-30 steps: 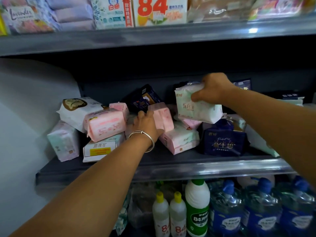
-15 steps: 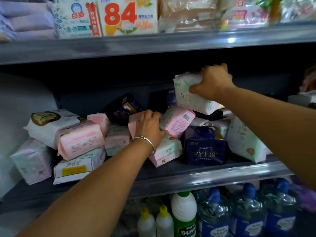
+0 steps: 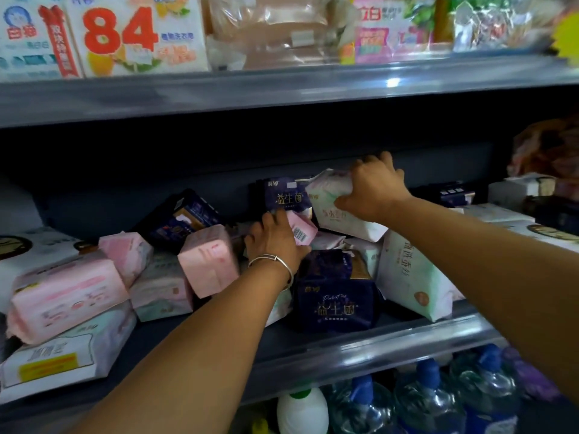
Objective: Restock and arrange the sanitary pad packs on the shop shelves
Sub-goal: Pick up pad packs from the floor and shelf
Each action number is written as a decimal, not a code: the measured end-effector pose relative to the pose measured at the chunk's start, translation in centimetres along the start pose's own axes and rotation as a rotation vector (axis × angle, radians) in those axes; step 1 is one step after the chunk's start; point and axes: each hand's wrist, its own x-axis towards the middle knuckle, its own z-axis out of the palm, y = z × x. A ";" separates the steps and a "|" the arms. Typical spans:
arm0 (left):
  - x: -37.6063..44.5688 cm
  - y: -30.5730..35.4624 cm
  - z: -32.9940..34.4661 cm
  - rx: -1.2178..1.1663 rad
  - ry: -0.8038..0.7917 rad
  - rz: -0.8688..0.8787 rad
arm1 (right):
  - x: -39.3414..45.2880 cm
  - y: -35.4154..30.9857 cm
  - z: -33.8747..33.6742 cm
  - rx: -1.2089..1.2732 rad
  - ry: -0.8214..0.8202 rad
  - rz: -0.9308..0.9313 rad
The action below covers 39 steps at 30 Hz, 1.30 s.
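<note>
Sanitary pad packs lie jumbled on the dark middle shelf (image 3: 360,349). My right hand (image 3: 374,186) grips a white pad pack (image 3: 341,208) from above, holding it over the pile near the back. My left hand (image 3: 274,239), with a silver bangle at the wrist, holds a small pink pack (image 3: 300,228) with a barcode in the middle of the pile. A dark blue pack (image 3: 335,299) stands in front of the left hand. Another dark blue pack (image 3: 286,195) stands behind it. Pink packs (image 3: 62,292) are heaped at the left.
A tall white pack (image 3: 410,277) leans at the right front of the shelf. The upper shelf (image 3: 282,89) carries detergent boxes (image 3: 134,36). Water jugs (image 3: 426,399) and a white bottle (image 3: 302,411) stand on the shelf below. More boxes (image 3: 520,189) sit at the far right.
My view has shifted right and closer. The left hand moved up and back with the small pink pack. The right hand carried the white pack deeper toward the shelf's back.
</note>
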 end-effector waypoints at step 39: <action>-25.0 -8.9 -6.1 -1.502 0.104 -0.657 | -16.1 -8.8 0.8 0.360 -0.248 -0.160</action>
